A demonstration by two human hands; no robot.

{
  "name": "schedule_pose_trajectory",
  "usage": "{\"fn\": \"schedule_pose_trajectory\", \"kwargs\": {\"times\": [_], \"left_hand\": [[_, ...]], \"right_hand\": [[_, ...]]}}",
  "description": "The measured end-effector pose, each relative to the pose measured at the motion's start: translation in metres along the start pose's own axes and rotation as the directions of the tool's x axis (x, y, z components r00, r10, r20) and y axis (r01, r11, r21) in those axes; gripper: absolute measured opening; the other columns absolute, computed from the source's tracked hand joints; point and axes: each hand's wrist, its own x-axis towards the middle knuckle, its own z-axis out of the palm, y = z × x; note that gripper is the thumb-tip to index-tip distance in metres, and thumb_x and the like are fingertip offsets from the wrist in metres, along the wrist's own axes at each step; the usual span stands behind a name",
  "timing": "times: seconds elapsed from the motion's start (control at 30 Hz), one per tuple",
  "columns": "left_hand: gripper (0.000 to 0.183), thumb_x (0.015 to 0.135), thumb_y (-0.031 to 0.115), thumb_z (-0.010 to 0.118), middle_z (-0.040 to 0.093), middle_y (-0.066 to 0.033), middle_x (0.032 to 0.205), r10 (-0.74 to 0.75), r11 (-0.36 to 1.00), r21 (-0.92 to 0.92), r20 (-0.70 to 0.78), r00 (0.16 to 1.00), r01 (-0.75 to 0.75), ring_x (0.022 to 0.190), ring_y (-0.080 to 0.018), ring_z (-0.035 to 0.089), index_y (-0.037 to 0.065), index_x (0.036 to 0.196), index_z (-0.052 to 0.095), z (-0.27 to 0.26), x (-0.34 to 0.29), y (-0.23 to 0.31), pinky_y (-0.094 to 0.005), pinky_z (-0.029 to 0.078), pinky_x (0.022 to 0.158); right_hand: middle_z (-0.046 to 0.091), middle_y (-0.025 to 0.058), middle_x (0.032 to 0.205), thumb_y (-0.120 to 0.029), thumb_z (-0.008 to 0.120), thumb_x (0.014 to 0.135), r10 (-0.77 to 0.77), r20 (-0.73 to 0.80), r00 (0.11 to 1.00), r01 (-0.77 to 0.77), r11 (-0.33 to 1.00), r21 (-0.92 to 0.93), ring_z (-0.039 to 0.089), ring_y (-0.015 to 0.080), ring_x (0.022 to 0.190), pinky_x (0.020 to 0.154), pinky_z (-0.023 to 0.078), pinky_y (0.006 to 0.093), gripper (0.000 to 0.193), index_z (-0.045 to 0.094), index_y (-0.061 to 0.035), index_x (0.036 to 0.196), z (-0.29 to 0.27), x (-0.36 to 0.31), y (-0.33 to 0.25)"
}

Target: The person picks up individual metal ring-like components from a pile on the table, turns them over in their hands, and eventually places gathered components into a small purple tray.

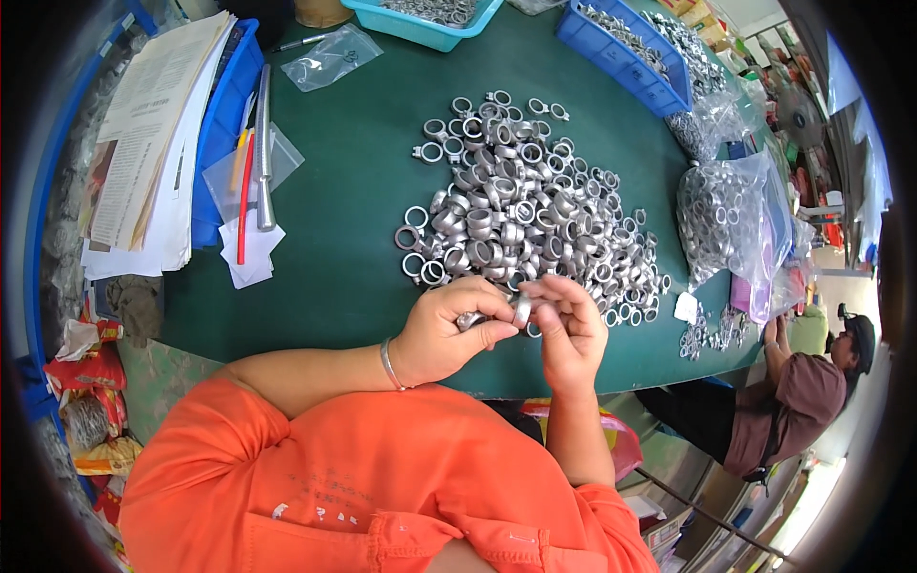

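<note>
My left hand (449, 329) is closed in front of a heap of grey metal rings (516, 196), with a metal ring (469, 321) tucked in its curled fingers. Between the fingertips of both hands is another metal ring (522, 310), tilted on edge. My right hand (570, 334) pinches at this ring from the other side with its fingers bent. Many of the heaped rings have a small lug on one side. Part of the heap's near edge is hidden behind my hands.
Blue bins (630, 53) and a turquoise tray (435, 24) of metal parts stand at the back. Bagged rings (721, 215) lie at right. Left are papers (158, 143), a ring-sizing stick (264, 153) and a red pen-like stick (245, 201). Another person (793, 401) sits at far right.
</note>
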Motion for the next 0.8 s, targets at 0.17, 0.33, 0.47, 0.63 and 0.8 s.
{"fn": "schedule_pose_trajectory", "kwargs": {"times": [0.17, 0.33, 0.47, 0.63, 0.8], "left_hand": [[0.011, 0.074, -0.002, 0.067, 0.06, -0.0034, 0.08, 0.26, 0.932, 0.241, 0.072, 0.963, -0.27, 0.072, -0.0124, 0.057, 0.002, 0.083, 0.063, -0.002, 0.006, -0.002, -0.0236, 0.046, 0.06], [0.011, 0.079, -0.003, 0.061, 0.057, -0.0079, 0.089, 0.049, 0.999, 0.006, -0.019, 0.999, -0.049, 0.063, -0.0097, 0.056, 0.001, 0.09, 0.06, 0.001, 0.0, -0.006, -0.02, 0.044, 0.053], [0.015, 0.082, -0.002, 0.058, 0.057, -0.0078, 0.09, 0.001, 0.998, -0.066, 0.037, 0.999, 0.001, 0.06, -0.0088, 0.056, -0.001, 0.097, 0.059, -0.001, 0.0, 0.0, -0.0186, 0.042, 0.047], [0.022, 0.091, 0.019, 0.05, 0.058, -0.0045, 0.084, -0.413, 0.854, -0.292, 0.126, 0.902, 0.431, 0.062, -0.0083, 0.056, 0.001, 0.097, 0.061, -0.002, 0.001, 0.002, -0.0188, 0.042, 0.045], [0.031, 0.092, 0.035, 0.046, 0.057, -0.0054, 0.08, -0.531, 0.578, -0.571, 0.279, 0.8, 0.583, 0.064, -0.0136, 0.058, 0.005, 0.094, 0.056, -0.006, 0.008, 0.001, -0.0207, 0.038, 0.039]], "right_hand": [[0.059, 0.0122, 0.095, 0.003, 0.054, 0.084, 0.009, 0.111, 0.994, -0.004, 0.999, -0.044, 0.059, 0.0171, 0.083, 0.074, 0.05, 0.0282, 0.03, 0.049, 0.0084, 0.113, -0.006, -0.005, 0.004], [0.055, 0.0176, 0.104, 0.009, 0.061, 0.076, -0.173, 0.098, 0.98, 0.183, 0.978, -0.099, 0.06, 0.0226, 0.091, 0.077, 0.051, 0.0308, 0.034, 0.051, 0.0065, 0.109, -0.001, -0.005, 0.004], [0.057, 0.0155, 0.097, 0.009, 0.066, 0.071, -0.237, 0.028, 0.971, 0.239, 0.956, -0.17, 0.06, 0.0223, 0.09, 0.072, 0.051, 0.0288, 0.034, 0.053, 0.0038, 0.103, 0.005, -0.003, 0.0], [0.058, 0.0097, 0.078, -0.002, 0.077, 0.059, -0.492, 0.302, 0.817, 0.549, 0.501, -0.669, 0.058, 0.0185, 0.064, 0.056, 0.047, 0.0248, 0.033, 0.059, 0.0013, 0.086, 0.006, 0.0, -0.005], [0.058, 0.0116, 0.077, -0.002, 0.066, 0.073, -0.464, 0.138, 0.875, 0.422, 0.593, -0.686, 0.057, 0.0214, 0.061, 0.055, 0.047, 0.03, 0.012, 0.06, 0.0023, 0.082, -0.001, 0.029, 0.003]]}}
